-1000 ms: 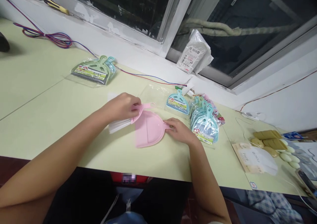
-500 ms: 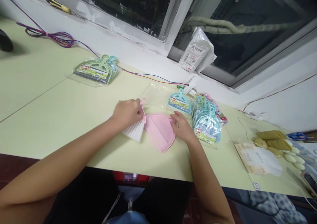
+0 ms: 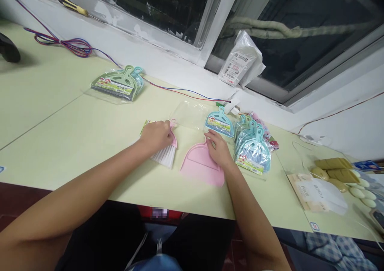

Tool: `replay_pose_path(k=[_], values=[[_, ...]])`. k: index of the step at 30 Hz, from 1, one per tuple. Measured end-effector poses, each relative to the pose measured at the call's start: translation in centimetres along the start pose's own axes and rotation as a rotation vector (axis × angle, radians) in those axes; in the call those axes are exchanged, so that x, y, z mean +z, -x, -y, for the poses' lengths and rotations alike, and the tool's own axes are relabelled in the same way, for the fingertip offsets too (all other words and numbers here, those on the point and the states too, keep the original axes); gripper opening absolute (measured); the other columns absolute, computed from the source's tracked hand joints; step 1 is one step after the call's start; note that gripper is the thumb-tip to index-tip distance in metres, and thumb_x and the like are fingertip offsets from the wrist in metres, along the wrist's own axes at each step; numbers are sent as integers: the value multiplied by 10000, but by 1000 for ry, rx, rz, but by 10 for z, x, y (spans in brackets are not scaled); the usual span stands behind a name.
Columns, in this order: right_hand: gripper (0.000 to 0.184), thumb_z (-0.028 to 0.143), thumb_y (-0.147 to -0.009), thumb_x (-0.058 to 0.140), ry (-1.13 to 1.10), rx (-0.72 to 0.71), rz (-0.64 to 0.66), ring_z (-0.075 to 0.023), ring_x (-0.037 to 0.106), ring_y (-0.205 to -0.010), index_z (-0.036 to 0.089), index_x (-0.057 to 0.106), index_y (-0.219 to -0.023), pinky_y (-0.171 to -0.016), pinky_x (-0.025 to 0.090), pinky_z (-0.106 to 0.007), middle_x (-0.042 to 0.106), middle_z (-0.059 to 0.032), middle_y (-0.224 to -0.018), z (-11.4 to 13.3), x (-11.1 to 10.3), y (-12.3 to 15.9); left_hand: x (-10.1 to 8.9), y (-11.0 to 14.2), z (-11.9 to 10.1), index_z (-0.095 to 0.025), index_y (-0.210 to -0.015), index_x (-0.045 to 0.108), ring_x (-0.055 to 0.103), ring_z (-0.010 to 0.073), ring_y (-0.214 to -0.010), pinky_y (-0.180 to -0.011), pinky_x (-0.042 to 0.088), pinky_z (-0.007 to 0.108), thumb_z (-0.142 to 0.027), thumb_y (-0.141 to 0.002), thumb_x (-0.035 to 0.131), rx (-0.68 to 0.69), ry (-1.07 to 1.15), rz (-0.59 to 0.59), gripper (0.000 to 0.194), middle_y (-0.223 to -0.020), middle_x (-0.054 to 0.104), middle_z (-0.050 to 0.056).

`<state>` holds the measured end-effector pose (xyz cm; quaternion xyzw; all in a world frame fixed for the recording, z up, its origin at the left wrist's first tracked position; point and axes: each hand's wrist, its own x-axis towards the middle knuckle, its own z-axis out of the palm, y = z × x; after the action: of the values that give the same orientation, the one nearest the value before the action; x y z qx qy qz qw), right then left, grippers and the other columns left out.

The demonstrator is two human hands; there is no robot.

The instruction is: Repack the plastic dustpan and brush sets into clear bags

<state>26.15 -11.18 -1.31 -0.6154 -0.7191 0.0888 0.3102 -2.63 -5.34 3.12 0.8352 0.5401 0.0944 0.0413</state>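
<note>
My left hand [image 3: 157, 135] is closed round a small pink brush [image 3: 165, 155] with white bristles, which point down toward the table's near side. A printed label [image 3: 146, 124] pokes out behind that hand. To the right lies a pink dustpan [image 3: 202, 165], its wide edge facing me. My right hand [image 3: 218, 147] pinches the dustpan's handle at the top, and the fingers hide most of it. Just beyond the right hand is a blue dustpan set [image 3: 219, 123] with a printed label. A clear plastic bag [image 3: 190, 113] lies flat behind the pink pieces.
Several bagged brush-and-dustpan sets [image 3: 253, 149] stand stacked at the right. Two more bagged sets [image 3: 115, 83] lie at the back left. Thin cables [image 3: 186, 90] run along the wall. A tissue pack [image 3: 316, 193] and several rolls [image 3: 336, 169] sit far right.
The dustpan has turned so its wide edge faces me, and its handle now points away. My right hand has shifted with the handle. The left hand keeps hold of the brush.
</note>
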Motion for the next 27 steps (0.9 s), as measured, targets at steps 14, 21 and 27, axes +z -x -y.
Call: replay_pose_path(k=[14, 21, 27], values=[[414, 394, -953, 613, 6, 167, 38, -267, 732, -1059, 207, 672, -1318, -1003, 556, -451, 772, -105, -1139, 31, 8, -3, 8, -12, -11, -113, -978, 716, 723, 339, -890, -671, 478, 395, -251, -886, 457, 57, -53, 22, 307, -1000, 733, 170], [404, 336, -927, 633, -60, 157, 8, -229, 739, -995, 188, 668, -1302, -954, 575, -385, 774, -101, -1133, 35, 19, -7, 0, -2, -12, -159, -883, 719, 713, 319, -807, -636, 451, 385, -330, -887, 495, 110, -2, 25, 282, -883, 745, 157], [357, 346, -932, 612, -88, 188, -46, -223, 731, -935, 180, 686, -1239, -899, 583, -375, 773, -104, -1084, 36, 17, -8, -16, -12, 19, -223, -913, 743, 694, 285, -813, -670, 453, 373, -427, -940, 474, -31, 155, -175, 339, -836, 753, 87]])
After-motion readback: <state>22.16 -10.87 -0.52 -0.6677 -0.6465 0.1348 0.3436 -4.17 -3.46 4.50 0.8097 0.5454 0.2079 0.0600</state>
